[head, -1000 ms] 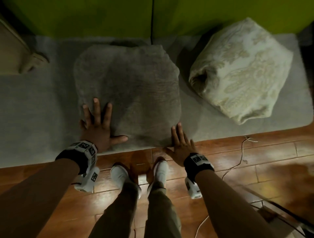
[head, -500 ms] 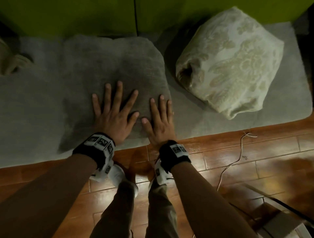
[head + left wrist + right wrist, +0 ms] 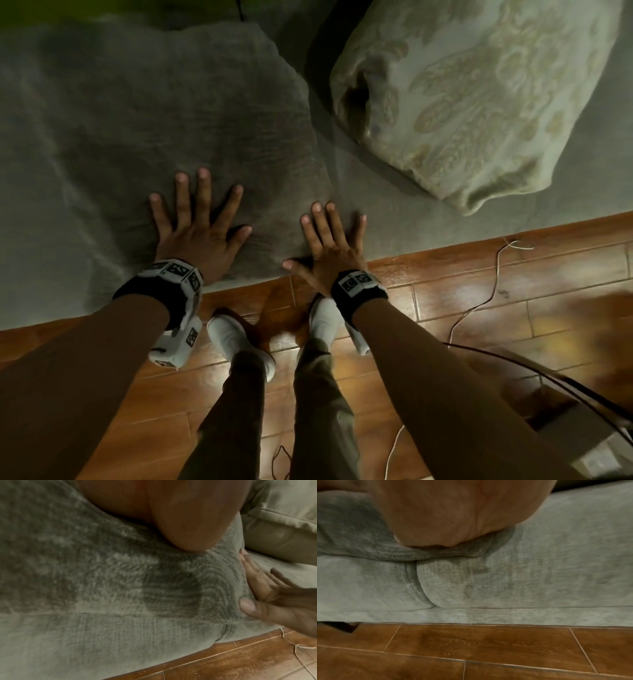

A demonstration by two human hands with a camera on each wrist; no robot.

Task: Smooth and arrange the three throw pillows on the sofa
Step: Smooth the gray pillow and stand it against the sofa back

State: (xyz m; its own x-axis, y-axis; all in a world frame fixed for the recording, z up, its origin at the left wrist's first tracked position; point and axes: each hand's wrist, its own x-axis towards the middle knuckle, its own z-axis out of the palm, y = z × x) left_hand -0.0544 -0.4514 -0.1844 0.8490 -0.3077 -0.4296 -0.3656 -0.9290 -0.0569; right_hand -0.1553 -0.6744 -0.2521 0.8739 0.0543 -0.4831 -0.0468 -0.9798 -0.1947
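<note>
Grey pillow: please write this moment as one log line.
left hand: flat on grey pillow | right hand: flat at its right edge | patterned pillow: untouched

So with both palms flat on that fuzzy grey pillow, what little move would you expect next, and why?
Probably a sweep of both hands away from the body, towards the pillow's far edge. The left hand and right hand lie open near the front edge of the grey plush pillow, whose pile looks streaky. The cream patterned pillow lies untouched beside it.
</note>
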